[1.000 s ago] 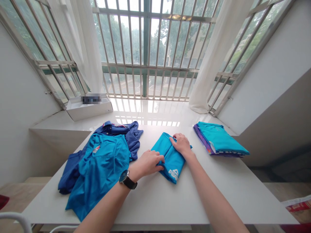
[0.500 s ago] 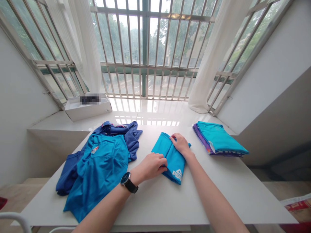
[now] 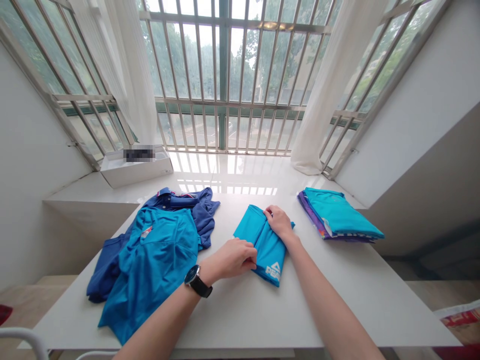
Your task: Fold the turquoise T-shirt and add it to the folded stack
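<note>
A blue garment (image 3: 250,221), folded into a small rectangle with a white logo near its front corner, lies on the white table between my hands. My left hand (image 3: 236,256), with a black-strapped watch (image 3: 198,281) on its wrist, has curled fingers gripping the garment's left front edge. At the far right edge, my right hand (image 3: 278,220) has its fingers closed on the cloth; the fingertips are partly hidden. Left of them, a blue shirt (image 3: 161,255) is spread over a navy polo shirt (image 3: 204,220).
A stack of folded clothes (image 3: 339,212), turquoise over purple, sits at the table's right. On the windowsill at the back left is a white box (image 3: 138,172). White curtains (image 3: 311,145) hang before the barred window. The white table (image 3: 240,320) ends close to my body.
My left hand has shifted very slightly left and down along the garment's edge. My right hand has barely moved. The other clothes lie as before.
</note>
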Motion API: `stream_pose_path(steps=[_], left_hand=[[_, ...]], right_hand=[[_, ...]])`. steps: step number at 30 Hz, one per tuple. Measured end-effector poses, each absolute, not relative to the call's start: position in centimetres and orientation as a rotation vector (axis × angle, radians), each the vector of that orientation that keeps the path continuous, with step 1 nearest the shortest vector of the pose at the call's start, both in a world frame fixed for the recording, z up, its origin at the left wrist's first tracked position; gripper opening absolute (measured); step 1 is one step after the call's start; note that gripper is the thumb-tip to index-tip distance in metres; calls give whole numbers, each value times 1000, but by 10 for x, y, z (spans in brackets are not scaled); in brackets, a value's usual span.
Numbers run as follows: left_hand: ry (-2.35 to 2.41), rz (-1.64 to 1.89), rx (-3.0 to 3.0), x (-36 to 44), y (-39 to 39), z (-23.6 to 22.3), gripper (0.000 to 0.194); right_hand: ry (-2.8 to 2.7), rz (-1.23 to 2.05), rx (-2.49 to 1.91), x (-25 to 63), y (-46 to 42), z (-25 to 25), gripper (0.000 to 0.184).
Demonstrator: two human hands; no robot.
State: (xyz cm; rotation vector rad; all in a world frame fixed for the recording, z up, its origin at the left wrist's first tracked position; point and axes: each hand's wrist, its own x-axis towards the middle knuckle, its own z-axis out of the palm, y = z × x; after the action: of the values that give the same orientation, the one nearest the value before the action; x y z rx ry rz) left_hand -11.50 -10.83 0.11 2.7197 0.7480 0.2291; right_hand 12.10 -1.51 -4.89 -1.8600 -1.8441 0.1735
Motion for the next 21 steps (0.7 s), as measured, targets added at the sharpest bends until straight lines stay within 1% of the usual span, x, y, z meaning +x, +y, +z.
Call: stream_pose_path(steps=[3, 6, 8, 14, 21], left_hand=[[796, 218, 2718, -114, -111, 2, 8], [809, 255, 2717, -114, -113, 3, 24], [785, 274, 2725, -113, -115, 2, 28], [739, 266, 2720, -112, -114, -3, 12], [737, 286, 2711, -112, -115, 2, 14]], right_hand=[[-1833, 157, -1879, 121, -16, -49, 19], [-1817, 136, -1902, 120, -17, -49, 19], [-1812, 134, -1910, 119, -17, -49, 17], [-1799, 140, -1934, 118, -16, -48, 11], [-1805, 149, -1940, 118, -16, -48, 10]])
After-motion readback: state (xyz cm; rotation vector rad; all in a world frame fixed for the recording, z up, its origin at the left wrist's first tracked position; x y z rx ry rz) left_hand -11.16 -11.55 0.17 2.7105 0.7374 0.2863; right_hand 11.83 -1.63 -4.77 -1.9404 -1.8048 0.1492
